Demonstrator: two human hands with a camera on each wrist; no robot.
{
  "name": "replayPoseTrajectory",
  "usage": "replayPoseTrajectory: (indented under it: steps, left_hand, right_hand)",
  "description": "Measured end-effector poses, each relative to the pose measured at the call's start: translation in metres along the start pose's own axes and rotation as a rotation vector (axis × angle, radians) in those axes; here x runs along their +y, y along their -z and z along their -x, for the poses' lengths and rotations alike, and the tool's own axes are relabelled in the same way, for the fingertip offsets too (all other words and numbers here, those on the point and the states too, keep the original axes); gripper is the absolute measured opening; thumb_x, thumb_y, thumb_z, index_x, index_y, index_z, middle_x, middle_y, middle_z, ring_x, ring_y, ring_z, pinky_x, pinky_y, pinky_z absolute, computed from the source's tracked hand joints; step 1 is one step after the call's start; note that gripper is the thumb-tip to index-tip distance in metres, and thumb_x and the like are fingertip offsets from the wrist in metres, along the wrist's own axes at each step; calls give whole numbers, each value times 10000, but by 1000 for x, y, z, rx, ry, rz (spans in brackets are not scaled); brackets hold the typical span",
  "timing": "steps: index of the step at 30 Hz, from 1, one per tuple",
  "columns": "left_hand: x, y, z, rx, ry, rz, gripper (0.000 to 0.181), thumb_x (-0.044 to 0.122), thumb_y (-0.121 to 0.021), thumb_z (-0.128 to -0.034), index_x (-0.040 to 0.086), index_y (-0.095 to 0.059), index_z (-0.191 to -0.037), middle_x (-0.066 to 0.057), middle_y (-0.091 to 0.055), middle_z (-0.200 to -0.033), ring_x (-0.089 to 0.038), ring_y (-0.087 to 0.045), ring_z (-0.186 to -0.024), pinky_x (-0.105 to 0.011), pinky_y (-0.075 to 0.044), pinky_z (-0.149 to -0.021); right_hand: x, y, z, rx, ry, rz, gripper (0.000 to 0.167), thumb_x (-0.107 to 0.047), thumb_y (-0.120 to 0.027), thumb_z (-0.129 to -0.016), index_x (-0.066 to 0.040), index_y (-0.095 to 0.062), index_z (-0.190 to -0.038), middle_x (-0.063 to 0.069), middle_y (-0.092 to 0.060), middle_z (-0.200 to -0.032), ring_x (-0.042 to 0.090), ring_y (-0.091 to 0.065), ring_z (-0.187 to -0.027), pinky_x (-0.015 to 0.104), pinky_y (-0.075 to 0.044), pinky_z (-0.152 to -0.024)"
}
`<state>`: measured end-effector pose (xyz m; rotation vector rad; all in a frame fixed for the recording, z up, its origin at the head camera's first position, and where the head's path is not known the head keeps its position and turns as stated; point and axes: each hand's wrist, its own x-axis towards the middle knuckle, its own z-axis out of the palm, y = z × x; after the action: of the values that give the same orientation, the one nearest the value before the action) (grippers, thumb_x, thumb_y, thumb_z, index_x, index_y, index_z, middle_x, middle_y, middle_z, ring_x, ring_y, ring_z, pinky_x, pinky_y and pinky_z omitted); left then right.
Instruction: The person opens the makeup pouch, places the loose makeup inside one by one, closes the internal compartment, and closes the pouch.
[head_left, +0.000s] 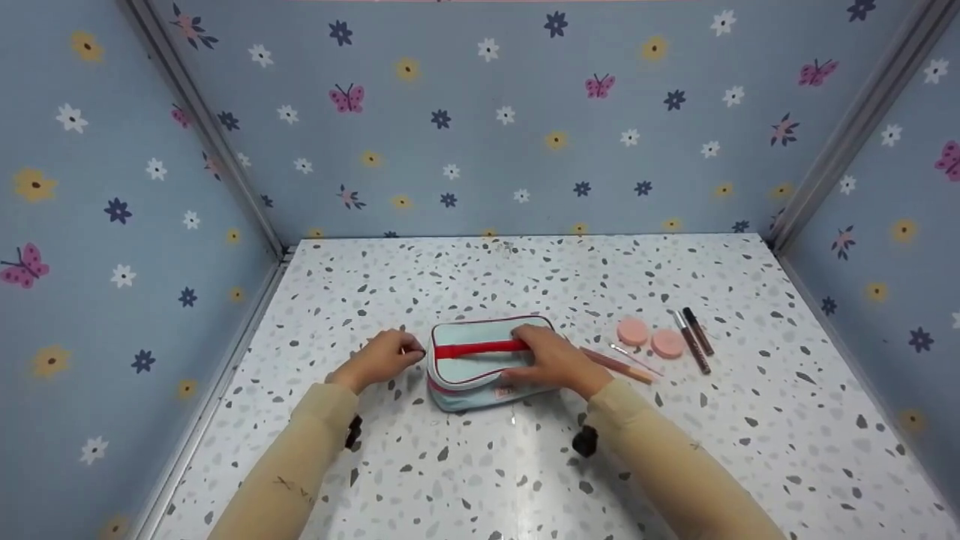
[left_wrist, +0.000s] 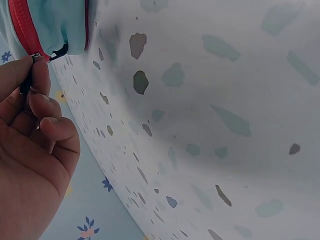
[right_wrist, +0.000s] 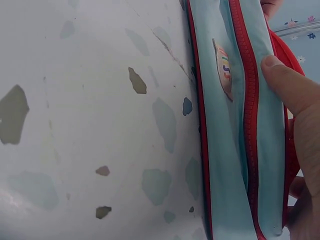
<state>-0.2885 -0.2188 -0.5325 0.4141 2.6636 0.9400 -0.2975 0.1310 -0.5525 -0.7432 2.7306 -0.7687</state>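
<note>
A light blue zip pouch (head_left: 480, 369) with red trim lies on the speckled table, a red strap handle (head_left: 472, 349) running along its top. At the pouch's left end, my left hand (head_left: 379, 358) pinches a dark zipper pull (left_wrist: 26, 82) between thumb and fingers. My right hand (head_left: 559, 361) grips the right part of the pouch from above. In the right wrist view its thumb (right_wrist: 287, 82) presses the lid near the red zipper (right_wrist: 251, 100), whose teeth look joined along the front. The other right fingers are partly hidden behind the lid.
Right of the pouch lie two round pink cases (head_left: 632, 331) (head_left: 667, 343), two slim tubes (head_left: 691, 343) (head_left: 698, 331) with a white and a black cap, a thin pointed tool (head_left: 636, 358) and brownish sticks (head_left: 619, 365). Flowered walls (head_left: 495, 120) border the table (head_left: 510, 277).
</note>
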Motion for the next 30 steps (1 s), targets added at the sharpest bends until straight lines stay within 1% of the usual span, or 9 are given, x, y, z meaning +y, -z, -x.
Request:
replayPoseTrajectory:
  steps: [2, 8, 13, 20, 23, 30]
  left_hand:
    - [0, 0, 1, -4, -15, -2, 193, 139, -645, -1086, 6, -778, -1127, -91, -745, -1008, -154, -623, -869, -356, -533, -806]
    - [2, 2, 2, -25, -30, -3, 176, 116, -654, -1072, 2, -783, -1110, -76, -750, -980, -137, -612, -832, -343, -532, -787]
    - [3, 4, 4, -31, -57, -14, 154, 94, -665, -1058, 3, -788, -1075, -76, -749, -950, -136, -609, -809, -346, -533, -775]
    - [2, 6, 6, -51, -52, -10, 173, 104, -664, -1059, -9, -791, -1094, -71, -752, -957, -133, -615, -815, -322, -531, -769]
    - [3, 7, 7, -60, -56, -8, 172, 102, -669, -1056, -11, -792, -1098, -66, -752, -948, -129, -614, -809, -313, -529, -757]
    - [7, 9, 12, -79, -68, -3, 178, 99, -677, -1054, -28, -790, -1108, -66, -769, -973, -123, -615, -816, -324, -540, -781]
  right_hand:
    - [-1, 0, 0, 1, -11, -6, 756, -538, -874, -881, -129, -600, -1455, 28, -668, -1222, 219, -623, -1104, 465, -533, -1046]
    - [-1, -1, -1, 21, 8, 23, 733, -527, -847, -919, -86, -594, -1447, 66, -678, -1256, 237, -610, -1114, 481, -526, -1072]
    - [-1, -3, -2, 24, 5, 37, 709, -539, -839, -923, -99, -606, -1428, 61, -682, -1227, 240, -621, -1093, 474, -537, -1038]
    - [-2, -4, -3, 30, -4, 40, 715, -533, -837, -928, -91, -605, -1441, 74, -689, -1254, 265, -650, -1157, 482, -541, -1068]
    - [-3, -4, -3, 35, -6, 33, 708, -526, -836, -931, -88, -605, -1436, 77, -689, -1234, 269, -651, -1136, 482, -545, -1053]
    - [-5, -4, -4, 33, -61, 2, 717, -542, -833, -934, -102, -596, -1448, 56, -681, -1226, 238, -630, -1105, 473, -544, -1039]
